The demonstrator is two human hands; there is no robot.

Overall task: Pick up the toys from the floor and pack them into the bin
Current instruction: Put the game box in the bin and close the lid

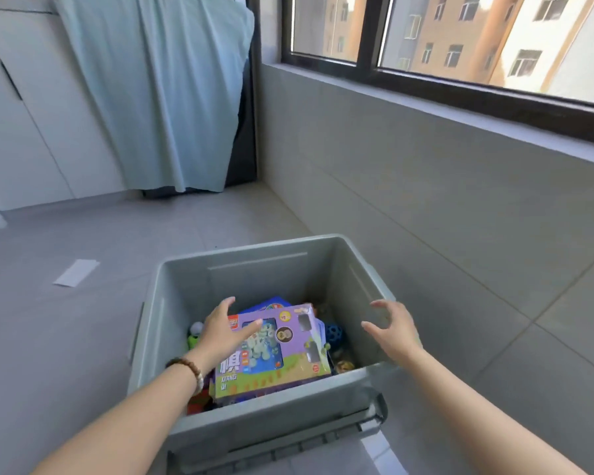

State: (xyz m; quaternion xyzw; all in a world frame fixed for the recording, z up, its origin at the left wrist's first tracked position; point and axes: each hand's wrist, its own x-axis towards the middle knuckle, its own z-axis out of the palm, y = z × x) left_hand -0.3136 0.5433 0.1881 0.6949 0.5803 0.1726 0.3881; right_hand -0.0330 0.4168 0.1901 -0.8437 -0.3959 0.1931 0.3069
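Open bin (pixel 254 265) top; wall (pixel 426 186) just right.

Bright daylight enters through the window (pixel 460 46); soft shadows, slight blur, wide-angle bending at edges.

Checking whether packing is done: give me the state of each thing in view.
Bin: upright, open on top, holding toys.
Purple toy box: in the bin, tilted atop the pile.
Blue ball: in the bin, partly hidden.
Left hand: open, over the box's left end.
Right hand: open, empty, over the bin's right side.
Paper slip: flat on the floor.
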